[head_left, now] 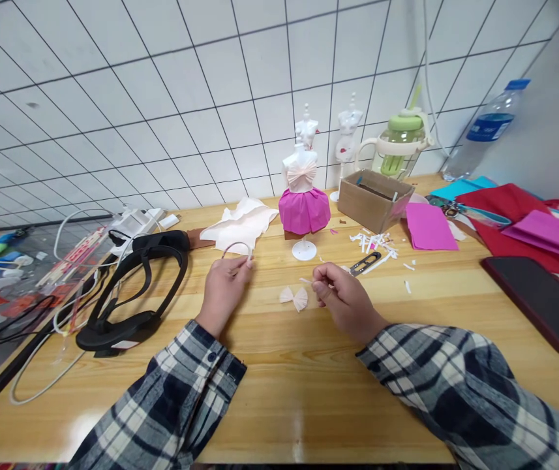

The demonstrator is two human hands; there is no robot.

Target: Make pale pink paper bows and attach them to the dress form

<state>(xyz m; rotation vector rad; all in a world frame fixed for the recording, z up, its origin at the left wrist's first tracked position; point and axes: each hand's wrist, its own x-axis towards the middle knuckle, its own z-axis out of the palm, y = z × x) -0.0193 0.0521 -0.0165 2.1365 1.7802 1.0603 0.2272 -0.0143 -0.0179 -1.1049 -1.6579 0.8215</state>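
Note:
My left hand [225, 287] is closed in a pinch on a thin pale strip [237, 244] that curves up in an arc above the fingers. My right hand [342, 297] pinches the end of a small white strip [305, 281]. Between the hands a pale pink pleated paper bow [300, 300] lies on the wooden table, nearest to my right fingertips. Behind it stands a small white mannequin [300, 166] with a pale pleated bow top and a magenta skirt [304, 210]. Black snips [366, 263] lie just beyond my right hand.
Pale paper [240, 225] lies behind my left hand. A black headset strap [137, 320] and cables are at left. A cardboard box [374, 199], paper scraps [374, 245], magenta paper [430, 226], a phone [546, 303], a green-lidded cup [399, 143] and a bottle [487, 130] are at right.

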